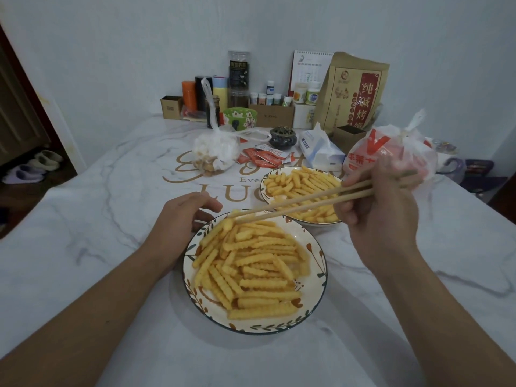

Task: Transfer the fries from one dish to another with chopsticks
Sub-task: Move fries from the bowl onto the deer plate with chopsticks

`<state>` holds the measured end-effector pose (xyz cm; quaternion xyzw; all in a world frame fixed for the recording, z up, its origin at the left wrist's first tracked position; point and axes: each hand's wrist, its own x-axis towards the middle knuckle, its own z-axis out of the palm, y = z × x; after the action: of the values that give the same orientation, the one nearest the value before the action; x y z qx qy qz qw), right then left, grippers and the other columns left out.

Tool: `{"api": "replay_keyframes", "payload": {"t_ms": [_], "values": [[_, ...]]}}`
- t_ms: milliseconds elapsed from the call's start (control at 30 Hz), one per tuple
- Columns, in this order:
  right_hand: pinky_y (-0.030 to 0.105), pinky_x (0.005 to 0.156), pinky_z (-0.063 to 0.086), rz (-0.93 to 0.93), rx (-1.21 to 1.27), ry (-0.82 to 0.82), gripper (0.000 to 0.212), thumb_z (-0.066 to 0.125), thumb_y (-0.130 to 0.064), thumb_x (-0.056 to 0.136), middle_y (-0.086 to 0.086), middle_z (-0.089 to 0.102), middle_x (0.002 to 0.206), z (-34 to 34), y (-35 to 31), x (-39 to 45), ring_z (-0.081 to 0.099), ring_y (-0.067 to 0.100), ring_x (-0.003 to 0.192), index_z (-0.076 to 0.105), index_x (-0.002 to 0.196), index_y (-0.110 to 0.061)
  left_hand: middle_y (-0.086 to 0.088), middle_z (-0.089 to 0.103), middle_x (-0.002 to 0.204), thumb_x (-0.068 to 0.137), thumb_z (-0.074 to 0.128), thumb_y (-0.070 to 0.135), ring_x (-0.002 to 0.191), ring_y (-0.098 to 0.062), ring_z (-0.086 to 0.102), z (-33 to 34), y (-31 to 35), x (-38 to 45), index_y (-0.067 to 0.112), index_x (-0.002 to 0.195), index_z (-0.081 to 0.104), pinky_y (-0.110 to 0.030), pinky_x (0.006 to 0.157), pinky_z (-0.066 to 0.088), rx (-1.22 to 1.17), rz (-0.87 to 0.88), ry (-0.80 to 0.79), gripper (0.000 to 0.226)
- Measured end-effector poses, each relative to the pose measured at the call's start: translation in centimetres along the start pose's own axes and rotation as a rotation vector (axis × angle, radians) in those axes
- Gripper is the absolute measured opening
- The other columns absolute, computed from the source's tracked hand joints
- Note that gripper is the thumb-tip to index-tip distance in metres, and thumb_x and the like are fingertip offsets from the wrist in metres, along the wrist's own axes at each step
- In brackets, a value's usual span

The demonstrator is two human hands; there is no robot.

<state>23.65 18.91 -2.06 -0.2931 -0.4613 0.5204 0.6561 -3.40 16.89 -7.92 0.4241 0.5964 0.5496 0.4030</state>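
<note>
A near dish [321,263] with a leaf pattern holds a heap of crinkle-cut fries [251,269]. Behind it to the right stands a second dish [264,188], also full of fries [301,185]. My right hand [382,216] grips a pair of wooden chopsticks [301,203] that slant down to the left. Their tips reach the far rim of the near dish, pinching a fry [236,211] there. My left hand [181,222] rests at the left rim of the near dish, fingers loosely curled, thumb by the edge.
The marble-pattern table [83,233] carries a knotted plastic bag of snacks [215,152], red sauce packets [259,157], a tissue pack [318,149] and a red-and-white bag [391,152] behind the dishes. Bottles, boxes and a paper bag [351,93] line the wall.
</note>
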Motion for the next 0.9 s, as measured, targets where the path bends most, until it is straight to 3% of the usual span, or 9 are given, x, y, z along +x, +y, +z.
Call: {"api": "replay_keyframes", "payload": {"t_ms": [233, 400, 567, 900], "values": [[0.017, 0.045, 0.034, -0.035, -0.181, -0.164, 0.044, 0.050, -0.049, 0.090, 0.000, 0.054, 0.058, 1.1, 1.4, -0.9, 0.045, 0.010, 0.050, 0.071, 0.062, -0.022, -0.020, 0.072, 0.092, 0.099, 0.055, 0.028, 0.075, -0.029, 0.066, 0.3, 0.2, -0.2, 0.006, 0.088, 0.078, -0.038, 0.073, 0.053, -0.021, -0.019, 0.015, 0.033], [0.025, 0.042, 0.021, -0.061, -0.108, -0.011, 0.047, 0.051, -0.038, 0.100, 0.009, 0.049, 0.062, -0.3, 0.1, 0.0, 0.036, 0.014, 0.046, 0.072, 0.063, -0.019, -0.017, 0.070, 0.088, 0.101, 0.054, 0.028, 0.074, -0.029, 0.063, 0.3, 0.3, -0.2, 0.001, 0.094, 0.076, -0.035, 0.070, 0.051, -0.037, -0.015, 0.016, 0.035], [0.025, 0.051, 0.040, -0.200, -0.365, 0.276, 0.047, 0.051, -0.036, 0.106, -0.004, 0.059, 0.057, -2.0, -0.1, 1.2, 0.050, 0.009, 0.054, 0.068, 0.065, -0.021, -0.025, 0.071, 0.092, 0.102, 0.054, 0.030, 0.077, -0.031, 0.064, 0.3, 0.3, -0.2, 0.003, 0.092, 0.077, -0.040, 0.076, 0.052, -0.020, -0.006, 0.020, 0.036], [0.037, 0.059, 0.046, -0.244, -0.513, 0.236, 0.050, 0.047, -0.049, 0.102, -0.001, 0.062, 0.059, -2.9, 0.0, 1.6, 0.056, 0.014, 0.058, 0.072, 0.061, -0.033, -0.031, 0.070, 0.101, 0.101, 0.054, 0.031, 0.076, -0.031, 0.065, 0.2, 0.2, -0.1, 0.005, 0.092, 0.077, -0.042, 0.076, 0.052, 0.003, 0.004, 0.018, 0.036]]}}
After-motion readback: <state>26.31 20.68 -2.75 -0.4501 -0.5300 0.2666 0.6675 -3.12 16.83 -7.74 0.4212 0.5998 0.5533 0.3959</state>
